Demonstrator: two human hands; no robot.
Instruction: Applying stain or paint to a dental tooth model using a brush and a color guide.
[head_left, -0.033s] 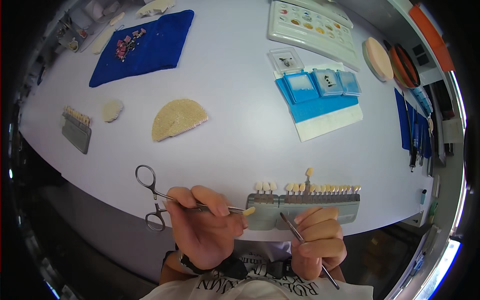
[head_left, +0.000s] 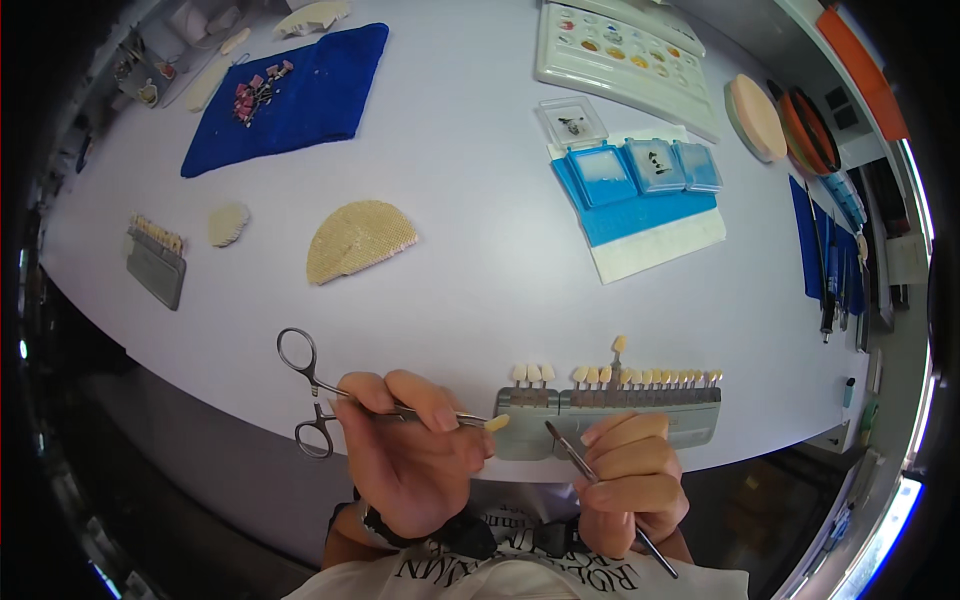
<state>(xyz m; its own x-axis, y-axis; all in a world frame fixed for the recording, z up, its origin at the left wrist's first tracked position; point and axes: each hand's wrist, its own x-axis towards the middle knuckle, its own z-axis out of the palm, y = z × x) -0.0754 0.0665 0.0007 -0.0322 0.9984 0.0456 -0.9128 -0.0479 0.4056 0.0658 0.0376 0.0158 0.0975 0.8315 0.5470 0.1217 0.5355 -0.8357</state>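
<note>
My left hand (head_left: 412, 450) is closed around a steel hemostat (head_left: 330, 388), its ring handles sticking out to the left. Clamped in its tips is a small yellowish tooth crown (head_left: 497, 424). In my right hand (head_left: 635, 485) is a thin brush (head_left: 580, 462), gripped between thumb and fingers. Its dark tip points up and left, a short way right of the crown and apart from it. Behind both hands lies a grey tooth shade guide (head_left: 640, 400) with a row of tooth-coloured tabs. One tab (head_left: 619, 344) stands higher than the others.
A tan honeycomb firing tray (head_left: 360, 240) and a second shade guide (head_left: 155, 275) lie to the left. Farther back are a blue cloth (head_left: 340, 90) with small pink-ended pieces, small clear-lidded boxes (head_left: 660, 165) and a white paint palette (head_left: 560, 65). Tools rest at the right edge.
My right hand has shifted slightly left, bringing the brush tip closer to the crown. The hemostat has moved very little.
</note>
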